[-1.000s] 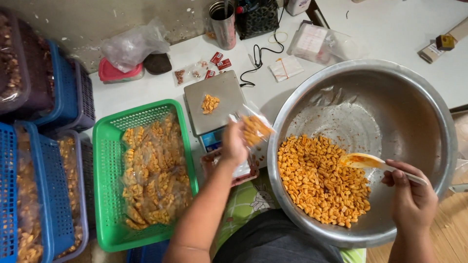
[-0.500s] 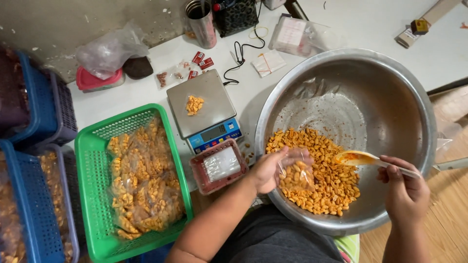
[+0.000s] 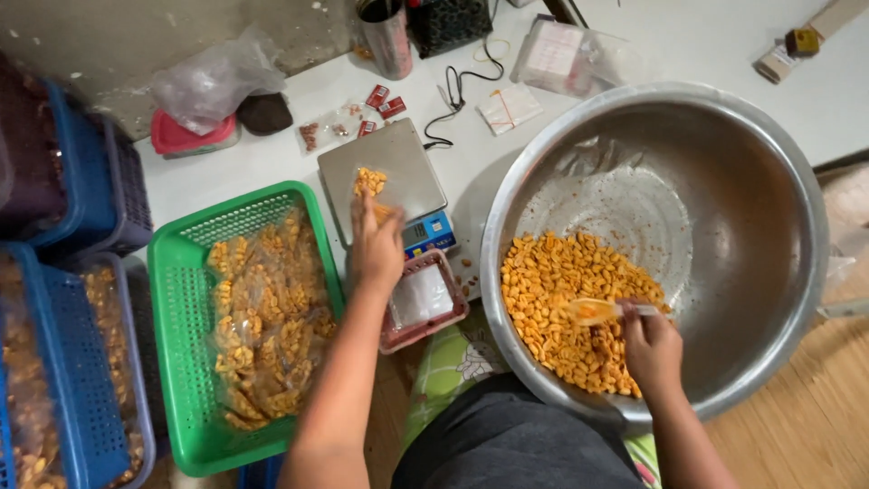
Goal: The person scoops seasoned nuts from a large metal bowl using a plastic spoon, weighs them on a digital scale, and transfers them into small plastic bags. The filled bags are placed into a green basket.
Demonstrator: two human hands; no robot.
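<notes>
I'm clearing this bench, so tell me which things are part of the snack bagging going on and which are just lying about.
In use: left hand at the snack bag on the scale; right hand with scoop in the steel bowl of orange snacks; green basket of filled bags.

Lying about: metal cup, black cable, red sachets, pink lidded box.

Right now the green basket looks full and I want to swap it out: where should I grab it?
Grip the green basket by its bare rim at the two short ends, coming from above. The bagged snacks fill the middle, and the blue basket and the scale sit close along its long sides.
</notes>
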